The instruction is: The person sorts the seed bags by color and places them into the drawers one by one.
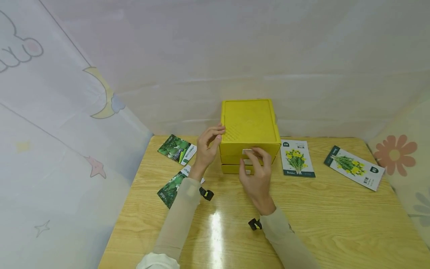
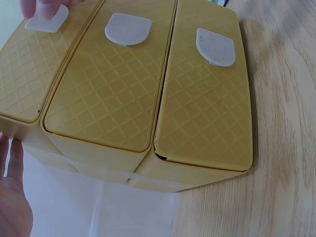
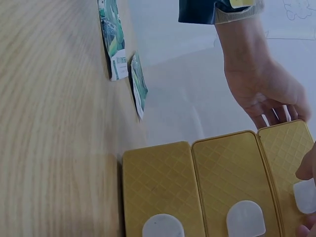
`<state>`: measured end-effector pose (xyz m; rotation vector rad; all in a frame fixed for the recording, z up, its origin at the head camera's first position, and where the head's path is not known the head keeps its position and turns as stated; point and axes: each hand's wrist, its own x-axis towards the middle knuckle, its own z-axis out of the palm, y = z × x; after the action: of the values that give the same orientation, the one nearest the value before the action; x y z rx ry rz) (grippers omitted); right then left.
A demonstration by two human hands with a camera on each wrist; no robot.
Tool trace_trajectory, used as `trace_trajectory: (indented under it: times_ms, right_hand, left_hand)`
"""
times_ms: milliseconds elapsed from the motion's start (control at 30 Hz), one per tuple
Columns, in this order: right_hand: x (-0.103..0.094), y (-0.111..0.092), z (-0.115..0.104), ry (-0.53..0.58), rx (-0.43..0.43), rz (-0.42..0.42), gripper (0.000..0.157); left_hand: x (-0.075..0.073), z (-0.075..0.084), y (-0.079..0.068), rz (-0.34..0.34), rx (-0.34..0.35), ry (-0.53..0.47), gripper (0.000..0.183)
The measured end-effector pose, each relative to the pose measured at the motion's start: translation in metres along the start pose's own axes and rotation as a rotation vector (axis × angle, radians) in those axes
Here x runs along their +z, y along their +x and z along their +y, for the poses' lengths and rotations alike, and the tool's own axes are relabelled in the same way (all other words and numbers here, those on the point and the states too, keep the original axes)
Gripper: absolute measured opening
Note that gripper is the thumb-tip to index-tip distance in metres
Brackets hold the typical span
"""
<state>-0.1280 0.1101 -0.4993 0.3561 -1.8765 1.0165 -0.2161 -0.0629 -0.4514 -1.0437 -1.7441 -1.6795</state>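
A yellow drawer box [image 1: 250,121] stands at the back of the table, its stacked drawer fronts bearing a diamond pattern and white tab handles. My left hand [image 1: 209,147] rests against the box's left side near the top, fingers fairly straight, as the right wrist view also shows. At the front, the thumb and fingers of my right hand [image 1: 256,181] pinch the top drawer's white handle [image 2: 47,22]. All three drawers look closed. Below, the middle handle [image 2: 128,28] and the bottom handle [image 2: 216,47] are untouched.
Left of the box lie two green seed packets, one farther back [image 1: 176,148] and one nearer [image 1: 172,188], partly behind my left forearm. To its right are two white packets with yellow flowers, one close [image 1: 297,158] and one farther off [image 1: 355,168]. A printed cloth backdrop [image 1: 188,86] rises behind.
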Motion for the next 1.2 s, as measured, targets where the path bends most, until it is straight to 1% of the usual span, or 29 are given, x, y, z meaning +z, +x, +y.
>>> trace_trajectory:
  times_ms: [100,333,433,667,900,1200]
  right_hand:
    - [-0.001,-0.005,0.000,0.000,0.025,0.007,0.036]
    - [0.000,-0.017,0.006,0.019,0.102,0.006,0.029]
    - [0.001,-0.022,0.010,0.028,0.124,0.002,0.029]
    - [0.005,-0.036,0.017,0.011,0.173,-0.008,0.028]
    - [0.009,-0.042,0.023,0.005,0.220,-0.010,0.028]
    - [0.015,-0.048,0.025,-0.001,0.260,-0.009,0.032]
  left_hand:
    - [0.000,0.000,0.001,0.000,-0.003,0.001,0.018]
    - [-0.001,-0.003,0.000,0.001,0.012,0.001,0.018]
    - [-0.001,-0.003,0.000,0.000,0.017,0.002,0.019]
    - [0.000,-0.004,-0.001,0.000,0.023,0.001,0.019]
    - [0.004,-0.003,0.000,-0.006,0.016,-0.001,0.019]
    - [0.002,-0.002,0.000,0.007,0.019,0.000,0.019]
